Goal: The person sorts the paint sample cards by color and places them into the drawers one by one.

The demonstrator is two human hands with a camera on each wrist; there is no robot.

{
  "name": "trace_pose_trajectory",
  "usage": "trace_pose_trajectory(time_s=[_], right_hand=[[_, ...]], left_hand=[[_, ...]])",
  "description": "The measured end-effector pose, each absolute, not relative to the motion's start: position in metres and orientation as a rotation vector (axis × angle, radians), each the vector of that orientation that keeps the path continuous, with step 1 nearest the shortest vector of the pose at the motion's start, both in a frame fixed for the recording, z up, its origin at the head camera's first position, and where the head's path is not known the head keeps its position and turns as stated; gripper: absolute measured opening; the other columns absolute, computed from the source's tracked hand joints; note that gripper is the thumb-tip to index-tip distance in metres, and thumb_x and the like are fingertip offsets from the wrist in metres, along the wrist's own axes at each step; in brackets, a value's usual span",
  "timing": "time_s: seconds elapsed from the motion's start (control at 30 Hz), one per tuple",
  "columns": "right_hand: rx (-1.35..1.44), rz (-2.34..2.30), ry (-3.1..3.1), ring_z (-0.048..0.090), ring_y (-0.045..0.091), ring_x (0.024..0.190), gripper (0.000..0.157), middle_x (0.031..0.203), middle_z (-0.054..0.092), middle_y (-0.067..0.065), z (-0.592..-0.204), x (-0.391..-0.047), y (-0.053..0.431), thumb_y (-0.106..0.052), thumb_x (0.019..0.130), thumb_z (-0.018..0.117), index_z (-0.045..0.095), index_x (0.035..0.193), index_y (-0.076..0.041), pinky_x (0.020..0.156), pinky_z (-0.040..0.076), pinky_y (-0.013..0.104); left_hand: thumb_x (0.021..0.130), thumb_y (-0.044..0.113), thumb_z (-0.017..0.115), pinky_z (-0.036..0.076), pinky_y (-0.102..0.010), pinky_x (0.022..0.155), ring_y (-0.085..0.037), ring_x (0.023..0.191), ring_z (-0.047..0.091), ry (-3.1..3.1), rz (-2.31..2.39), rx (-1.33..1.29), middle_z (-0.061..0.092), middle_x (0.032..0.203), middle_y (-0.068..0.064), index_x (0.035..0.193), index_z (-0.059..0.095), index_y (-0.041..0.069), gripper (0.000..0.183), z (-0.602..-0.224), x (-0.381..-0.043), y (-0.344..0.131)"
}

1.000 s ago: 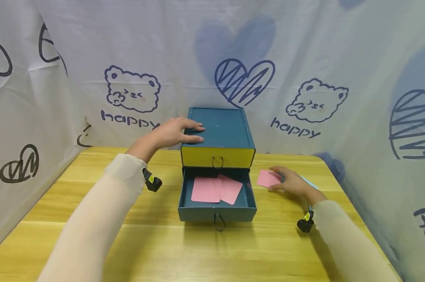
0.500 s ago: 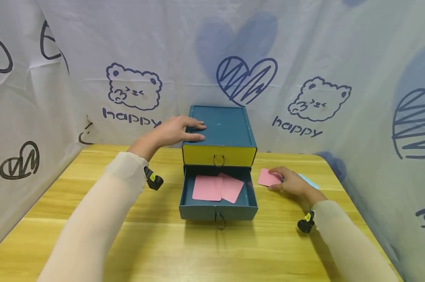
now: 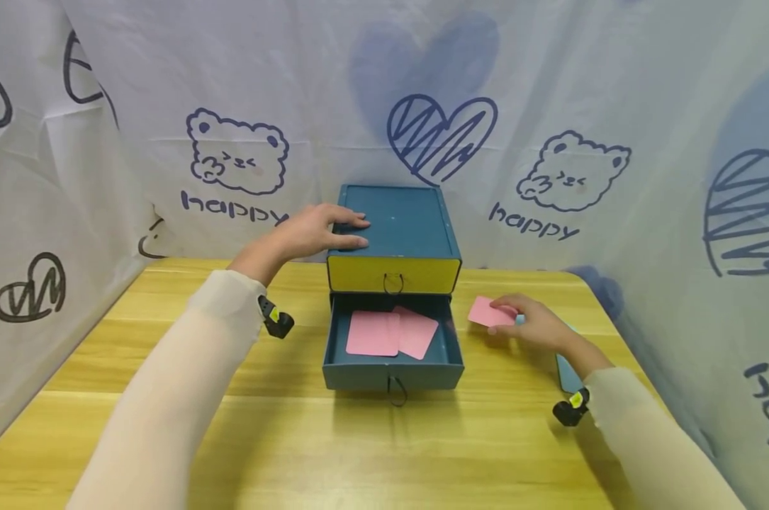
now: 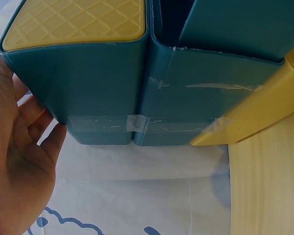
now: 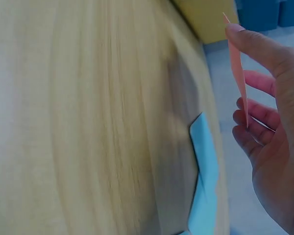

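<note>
My left hand (image 3: 310,231) rests on the left part of the top of a blue drawer box (image 3: 400,219), its fingers lying over the lid. Between thumb and fingers, my right hand (image 3: 534,322) pinches a pink card (image 3: 485,312), held just off the table to the right of the box. The right wrist view shows that card (image 5: 237,73) edge-on. The lower drawer (image 3: 393,377) is pulled out, and two pink cards (image 3: 373,333) lie overlapping inside it. Above it the yellow-fronted upper drawer (image 3: 358,275) is closed.
Blue cards (image 5: 204,161) lie on the table near the right hand, partly hidden by it in the head view. A printed cloth (image 3: 339,85) hangs behind the wooden table (image 3: 307,453). A loop pull (image 3: 397,391) hangs from the lower drawer's front.
My right hand has picked the pink card up from the table and tilts it slightly. More of the blue card beneath the wrist now shows. The left hand stays on the box.
</note>
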State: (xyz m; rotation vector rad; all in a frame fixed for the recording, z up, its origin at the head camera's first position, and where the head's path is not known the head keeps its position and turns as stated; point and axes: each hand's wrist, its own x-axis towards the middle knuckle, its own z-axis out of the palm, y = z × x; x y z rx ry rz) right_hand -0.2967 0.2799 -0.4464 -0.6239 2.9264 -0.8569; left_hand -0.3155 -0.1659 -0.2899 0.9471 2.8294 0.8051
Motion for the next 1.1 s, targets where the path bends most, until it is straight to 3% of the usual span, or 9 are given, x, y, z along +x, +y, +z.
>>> trace_pose_trajectory(time_s=[0.53, 0.83, 1.1], right_hand=[[-0.820, -0.982, 2.920, 0.048, 0.030, 0.123, 0.054, 0.136, 0.054, 0.009, -0.411, -0.246, 0.273, -0.039, 0.087, 0.074, 0.059, 0.134, -0.017, 0.099, 0.038, 0.058], [-0.997, -1.035, 2.850, 0.044, 0.023, 0.129, 0.051, 0.139, 0.051, -0.002, -0.387, -0.214, 0.248, -0.033, 0.088, 0.074, 0.057, 0.136, -0.026, 0.102, 0.037, 0.058], [-1.231, -0.987, 2.823, 0.044, 0.023, 0.130, 0.054, 0.139, 0.051, 0.000, -0.375, -0.203, 0.216, -0.032, 0.086, 0.077, 0.057, 0.134, -0.021, 0.103, 0.038, 0.054]], left_hand=[[0.092, 0.053, 0.062, 0.029, -0.051, 0.112, -0.026, 0.142, 0.031, 2.831, 0.807, 0.923, 0.038, 0.153, 0.000, 0.141, 0.056, 0.022, 0.059, -0.289, -0.316, -0.164], [0.092, 0.053, 0.063, 0.030, -0.051, 0.112, -0.026, 0.141, 0.032, 2.830, 0.803, 0.942, 0.040, 0.153, 0.000, 0.140, 0.056, 0.021, 0.058, -0.289, -0.315, -0.164], [0.092, 0.053, 0.062, 0.029, -0.052, 0.112, -0.026, 0.141, 0.031, 2.836, 0.794, 0.942, 0.040, 0.153, 0.000, 0.141, 0.056, 0.022, 0.058, -0.289, -0.316, -0.164]])
